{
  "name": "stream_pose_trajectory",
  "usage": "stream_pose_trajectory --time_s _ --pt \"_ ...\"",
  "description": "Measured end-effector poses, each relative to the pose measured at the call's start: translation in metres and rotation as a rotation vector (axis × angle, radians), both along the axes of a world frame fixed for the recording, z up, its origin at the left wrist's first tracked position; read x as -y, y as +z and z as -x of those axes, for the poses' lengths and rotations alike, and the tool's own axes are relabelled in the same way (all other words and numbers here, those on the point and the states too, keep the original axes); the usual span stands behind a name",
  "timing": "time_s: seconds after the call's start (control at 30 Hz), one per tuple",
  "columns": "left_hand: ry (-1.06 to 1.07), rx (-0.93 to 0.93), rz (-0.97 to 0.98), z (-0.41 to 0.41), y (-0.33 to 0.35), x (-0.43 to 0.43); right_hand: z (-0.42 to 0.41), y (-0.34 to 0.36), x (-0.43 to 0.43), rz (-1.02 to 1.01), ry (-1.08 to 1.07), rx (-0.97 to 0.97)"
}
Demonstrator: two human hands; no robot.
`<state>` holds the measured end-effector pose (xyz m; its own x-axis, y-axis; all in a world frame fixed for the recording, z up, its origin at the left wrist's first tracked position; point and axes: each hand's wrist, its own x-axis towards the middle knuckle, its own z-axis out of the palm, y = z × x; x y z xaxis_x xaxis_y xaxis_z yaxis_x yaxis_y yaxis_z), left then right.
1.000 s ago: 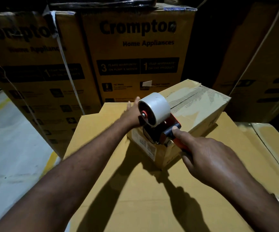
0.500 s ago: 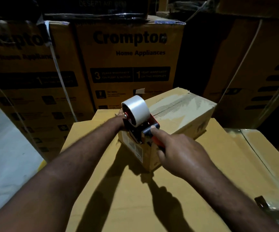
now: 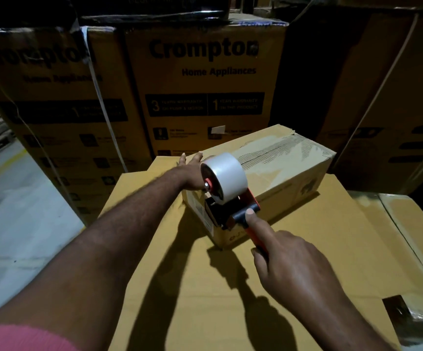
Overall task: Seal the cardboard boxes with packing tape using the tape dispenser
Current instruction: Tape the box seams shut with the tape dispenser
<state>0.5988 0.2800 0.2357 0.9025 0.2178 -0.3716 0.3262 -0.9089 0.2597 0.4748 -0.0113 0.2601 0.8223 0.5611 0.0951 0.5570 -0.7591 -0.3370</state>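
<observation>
Head view: the only view.
Box: small box lies on a big carton, with printed cartons stacked behind it.
Dispenser: tape dispenser sits at the box's near end, its black body over the end face. The tape roll is above the top edge.
Right hand: your right hand grips the red handle. The index finger lies straight along it, tip on the black body.
Left hand: your left hand lies flat on the box's left top edge, fingers straight and spread, holding nothing.
Changed: over the last second the dispenser stayed at that near end. Your left fingers, tucked behind the roll half a second ago, are now stretched forward on the box.
Meaning: the top seam already looks glossy with tape, so this is probably the end of the pass. You're bracing the box to wrap over the edge and cut.
Hidden: blade and the tape strip at the box aren't visible. The roll covers your left palm, and your other right fingers are under the handle.
Hard to see: clear tape in dim light, so I can't tell whether the strip is stuck to the end face.
</observation>
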Motion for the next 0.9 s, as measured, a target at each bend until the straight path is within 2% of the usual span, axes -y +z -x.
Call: stream_pose_trajectory --time_s 0.17,0.27,0.4,0.8,0.9 --pt "-0.083 0.019 -0.102 0.013 0.018 0.027 0.011 -0.017 0.015 -0.017 -0.013 -0.059" --pt "-0.211 0.030 -0.208 -0.001 0.003 0.017 0.016 -0.025 0.023 -0.031 -0.007 -0.061" --pt "-0.245 0.047 -0.283 -0.014 -0.015 0.005 0.021 -0.038 0.030 -0.010 -0.005 -0.037" --pt "-0.235 0.102 -0.278 -0.019 -0.020 -0.002 0.028 -0.067 0.031 -0.021 -0.054 -0.017" --pt "-0.240 0.114 -0.275 -0.020 -0.020 -0.005 0.032 -0.081 0.030 -0.094 -0.099 0.019"
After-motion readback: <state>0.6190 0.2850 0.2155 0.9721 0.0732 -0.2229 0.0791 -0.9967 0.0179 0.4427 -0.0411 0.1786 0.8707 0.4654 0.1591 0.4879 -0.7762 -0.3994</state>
